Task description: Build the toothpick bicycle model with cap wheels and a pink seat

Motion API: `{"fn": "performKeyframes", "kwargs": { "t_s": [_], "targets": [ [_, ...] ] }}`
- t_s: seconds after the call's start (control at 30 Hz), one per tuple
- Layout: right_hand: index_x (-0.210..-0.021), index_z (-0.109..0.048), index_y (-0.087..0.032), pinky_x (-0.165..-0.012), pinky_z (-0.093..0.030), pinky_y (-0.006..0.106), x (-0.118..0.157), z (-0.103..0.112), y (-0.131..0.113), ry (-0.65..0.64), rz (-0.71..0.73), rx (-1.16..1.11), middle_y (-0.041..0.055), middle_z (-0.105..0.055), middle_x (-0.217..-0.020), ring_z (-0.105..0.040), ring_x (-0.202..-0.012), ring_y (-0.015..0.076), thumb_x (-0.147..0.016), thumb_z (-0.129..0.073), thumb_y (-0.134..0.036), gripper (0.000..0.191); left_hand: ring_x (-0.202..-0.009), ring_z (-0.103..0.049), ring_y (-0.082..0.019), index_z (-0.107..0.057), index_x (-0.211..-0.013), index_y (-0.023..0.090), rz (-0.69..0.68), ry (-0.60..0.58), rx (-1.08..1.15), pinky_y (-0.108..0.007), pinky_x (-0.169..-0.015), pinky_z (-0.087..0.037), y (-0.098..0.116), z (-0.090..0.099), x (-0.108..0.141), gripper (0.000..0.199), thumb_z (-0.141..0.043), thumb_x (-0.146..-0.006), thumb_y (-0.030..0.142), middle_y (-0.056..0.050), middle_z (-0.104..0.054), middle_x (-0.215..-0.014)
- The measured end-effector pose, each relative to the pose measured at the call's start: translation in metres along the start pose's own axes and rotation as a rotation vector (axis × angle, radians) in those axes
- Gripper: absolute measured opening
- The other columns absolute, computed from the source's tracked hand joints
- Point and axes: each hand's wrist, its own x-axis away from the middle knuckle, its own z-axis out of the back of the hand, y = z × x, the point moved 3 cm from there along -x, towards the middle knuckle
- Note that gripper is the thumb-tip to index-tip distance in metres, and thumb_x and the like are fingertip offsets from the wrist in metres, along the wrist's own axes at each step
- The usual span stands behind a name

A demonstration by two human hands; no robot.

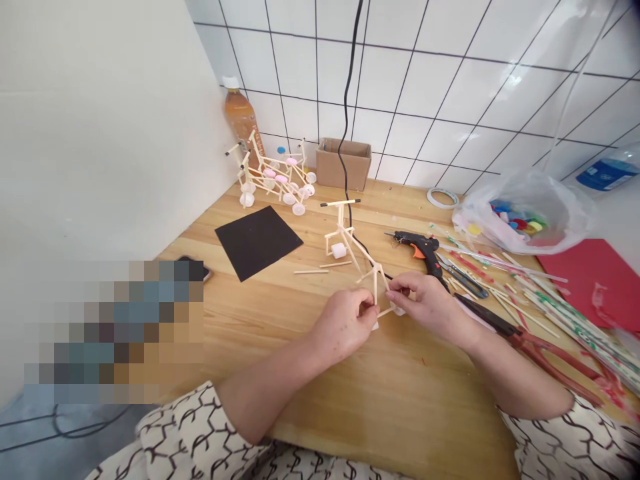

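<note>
A: Stick tricycle (pixel 343 230): where?
B: On the wooden table (pixel 325 407), ahead of the wearer, between both hands.
A: Grip?
B: Left hand (pixel 345 321), thumb and fingers pinched closed on a rear stick; right hand (pixel 433 307), likewise pinched, at the rear near a white wheel.
A: Surroundings?
B: Glue gun (pixel 423 248) right; black sheet (pixel 259 243) left; similar stick models (pixel 269 173) farther back, beside a cardboard box (pixel 343 168).
</note>
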Motion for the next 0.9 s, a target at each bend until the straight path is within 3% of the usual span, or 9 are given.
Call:
{"fn": "performKeyframes", "kwargs": {
  "t_s": [0.9],
  "targets": [
    [-0.063,-0.053,-0.018,-0.058,-0.036,0.025,0.0045,-0.0015,0.0022,0.004,0.030,0.066,0.0005,-0.056,-0.062,-0.051,-0.060,0.0141,-0.081,-0.049,-0.017,0.018,-0.053,-0.054,-0.012,-0.056,-0.065,0.016,0.012,0.016,0.007,-0.022,-0.050,-0.037,0.0010,-0.0002,-0.0012,0.014,-0.048,-0.076,0.021,-0.001,-0.063,-0.060]
  ]
}}
